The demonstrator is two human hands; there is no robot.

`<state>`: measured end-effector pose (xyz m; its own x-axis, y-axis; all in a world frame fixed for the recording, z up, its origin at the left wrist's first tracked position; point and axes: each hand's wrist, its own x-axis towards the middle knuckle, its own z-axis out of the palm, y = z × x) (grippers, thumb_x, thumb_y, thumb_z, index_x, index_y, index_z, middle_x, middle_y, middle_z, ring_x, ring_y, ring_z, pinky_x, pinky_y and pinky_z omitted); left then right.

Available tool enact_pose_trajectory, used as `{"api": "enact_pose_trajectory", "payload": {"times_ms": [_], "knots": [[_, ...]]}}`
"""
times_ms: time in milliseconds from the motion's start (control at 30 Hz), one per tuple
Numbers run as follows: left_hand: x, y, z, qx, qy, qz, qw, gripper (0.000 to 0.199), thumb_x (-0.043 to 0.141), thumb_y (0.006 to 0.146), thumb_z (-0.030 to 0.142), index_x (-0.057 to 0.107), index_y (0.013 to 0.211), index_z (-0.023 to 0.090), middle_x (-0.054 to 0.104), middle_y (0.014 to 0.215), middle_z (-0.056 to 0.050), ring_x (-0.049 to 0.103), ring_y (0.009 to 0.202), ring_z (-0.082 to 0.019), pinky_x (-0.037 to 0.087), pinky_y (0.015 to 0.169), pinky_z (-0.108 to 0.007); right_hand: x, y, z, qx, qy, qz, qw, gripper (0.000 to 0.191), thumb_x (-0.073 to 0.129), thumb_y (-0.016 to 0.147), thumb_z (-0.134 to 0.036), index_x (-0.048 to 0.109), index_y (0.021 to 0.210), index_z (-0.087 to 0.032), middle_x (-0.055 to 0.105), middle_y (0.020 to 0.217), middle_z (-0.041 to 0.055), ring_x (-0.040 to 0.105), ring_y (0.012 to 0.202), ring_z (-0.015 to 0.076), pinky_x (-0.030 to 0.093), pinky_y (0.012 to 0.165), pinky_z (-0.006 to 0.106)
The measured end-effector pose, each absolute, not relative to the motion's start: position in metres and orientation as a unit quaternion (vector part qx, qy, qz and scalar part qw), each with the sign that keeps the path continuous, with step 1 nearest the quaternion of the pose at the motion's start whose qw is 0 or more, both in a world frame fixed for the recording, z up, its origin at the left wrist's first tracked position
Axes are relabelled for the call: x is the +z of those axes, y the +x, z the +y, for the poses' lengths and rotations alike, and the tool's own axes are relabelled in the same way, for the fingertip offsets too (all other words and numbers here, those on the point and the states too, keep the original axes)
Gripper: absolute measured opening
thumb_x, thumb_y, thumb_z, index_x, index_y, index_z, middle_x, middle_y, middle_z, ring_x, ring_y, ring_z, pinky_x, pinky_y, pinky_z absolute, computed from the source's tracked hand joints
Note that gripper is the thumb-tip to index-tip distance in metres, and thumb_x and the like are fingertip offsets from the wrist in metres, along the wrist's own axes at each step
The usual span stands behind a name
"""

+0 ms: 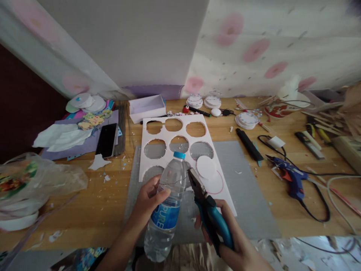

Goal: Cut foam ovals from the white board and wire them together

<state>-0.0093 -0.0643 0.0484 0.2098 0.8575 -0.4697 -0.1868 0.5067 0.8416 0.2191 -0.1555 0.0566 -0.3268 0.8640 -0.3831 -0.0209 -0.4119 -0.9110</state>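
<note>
A clear plastic bottle [166,218] with a blue cap and a blue label leans slightly to the right, and my left hand [150,197] is wrapped round its upper body. A thin dark wire [173,184] runs across the bottle's shoulder. My right hand [225,229] grips the teal and black handles of a pair of pliers [211,214]. The pliers' jaws are just right of the bottle's neck, at the wire's end; whether they pinch it is too small to tell. Behind the bottle, a white board [182,130] with several round holes lies partly on a grey mat [245,195].
On the right of the wooden table [107,210] lie a blue glue gun [293,177], a black cutter [249,145] and cables. A phone [106,140], papers and a plastic bag [59,175] are on the left. An open white box [147,108] stands at the back.
</note>
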Motion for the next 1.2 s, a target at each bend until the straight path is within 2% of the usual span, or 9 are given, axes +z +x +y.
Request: {"api": "enact_pose_trajectory", "payload": {"times_ms": [100, 200, 467, 567, 700, 867, 1067, 1200], "knots": [[0.048, -0.009, -0.066, 0.391, 0.319, 0.460, 0.731, 0.069, 0.077, 0.069, 0.036, 0.053, 0.133, 0.024, 0.066, 0.125, -0.009, 0.067, 0.101, -0.026, 0.051, 0.084, -0.031, 0.058, 0.222, -0.154, 0.685, -0.493, -0.442, 0.305, 0.068, 0.044, 0.062, -0.007, 0.029, 0.126, -0.024, 0.060, 0.100, 0.0025, 0.055, 0.083, 0.0169, 0.042, 0.076, 0.029], [0.053, -0.007, -0.067, 0.392, 0.302, 0.430, 0.755, 0.080, 0.076, 0.069, 0.038, 0.043, 0.141, 0.029, 0.063, 0.129, -0.008, 0.068, 0.100, -0.026, 0.052, 0.085, -0.033, 0.061, 0.225, -0.153, 0.684, -0.496, -0.448, 0.292, 0.068, 0.044, 0.062, -0.008, 0.029, 0.126, -0.023, 0.059, 0.099, 0.0024, 0.056, 0.084, 0.0173, 0.042, 0.077, 0.030], [0.051, -0.007, -0.069, 0.387, 0.278, 0.444, 0.759, 0.070, 0.079, 0.064, 0.041, 0.058, 0.128, 0.022, 0.072, 0.108, -0.009, 0.069, 0.095, -0.029, 0.054, 0.081, -0.035, 0.069, 0.233, -0.151, 0.638, -0.509, -0.507, 0.277, 0.064, 0.042, 0.064, -0.003, 0.033, 0.124, -0.023, 0.058, 0.102, 0.0047, 0.055, 0.085, 0.0167, 0.044, 0.079, 0.031], [0.049, -0.006, -0.069, 0.392, 0.269, 0.428, 0.769, 0.071, 0.079, 0.064, 0.040, 0.056, 0.129, 0.023, 0.072, 0.108, -0.008, 0.069, 0.096, -0.028, 0.053, 0.084, -0.036, 0.070, 0.236, -0.150, 0.605, -0.519, -0.539, 0.272, 0.060, 0.042, 0.065, -0.003, 0.037, 0.122, -0.022, 0.057, 0.098, 0.0042, 0.055, 0.083, 0.0168, 0.045, 0.078, 0.031], [0.054, -0.003, -0.070, 0.384, 0.256, 0.436, 0.773, 0.073, 0.075, 0.066, 0.044, 0.051, 0.133, 0.023, 0.072, 0.106, -0.009, 0.069, 0.093, -0.028, 0.053, 0.081, -0.036, 0.067, 0.238, -0.153, 0.600, -0.510, -0.565, 0.248, 0.066, 0.042, 0.065, 0.000, 0.033, 0.126, -0.024, 0.057, 0.103, 0.0053, 0.057, 0.086, 0.0166, 0.047, 0.080, 0.031], [0.056, -0.002, -0.071, 0.399, 0.244, 0.451, 0.760, 0.072, 0.072, 0.068, 0.042, 0.047, 0.133, 0.024, 0.071, 0.106, -0.007, 0.069, 0.091, -0.026, 0.053, 0.081, -0.036, 0.058, 0.236, -0.160, 0.575, -0.504, -0.590, 0.259, 0.066, 0.044, 0.067, -0.001, 0.033, 0.128, -0.024, 0.058, 0.099, 0.0051, 0.058, 0.083, 0.0162, 0.048, 0.077, 0.027], [0.060, -0.003, -0.074, 0.382, 0.259, 0.455, 0.761, 0.071, 0.067, 0.071, 0.044, 0.046, 0.136, 0.026, 0.071, 0.101, -0.007, 0.070, 0.086, -0.025, 0.053, 0.076, -0.035, 0.060, 0.238, -0.162, 0.630, -0.494, -0.552, 0.236, 0.066, 0.046, 0.067, -0.001, 0.034, 0.127, -0.025, 0.062, 0.097, 0.0033, 0.059, 0.081, 0.0164, 0.048, 0.076, 0.028], [0.068, 0.000, -0.073, 0.362, 0.276, 0.470, 0.756, 0.068, 0.063, 0.071, 0.050, 0.051, 0.134, 0.027, 0.072, 0.093, -0.006, 0.070, 0.082, -0.025, 0.054, 0.071, -0.035, 0.063, 0.239, -0.160, 0.633, -0.491, -0.547, 0.243, 0.069, 0.045, 0.063, 0.000, 0.036, 0.126, -0.025, 0.063, 0.097, 0.0033, 0.059, 0.082, 0.0166, 0.048, 0.077, 0.028]]}}
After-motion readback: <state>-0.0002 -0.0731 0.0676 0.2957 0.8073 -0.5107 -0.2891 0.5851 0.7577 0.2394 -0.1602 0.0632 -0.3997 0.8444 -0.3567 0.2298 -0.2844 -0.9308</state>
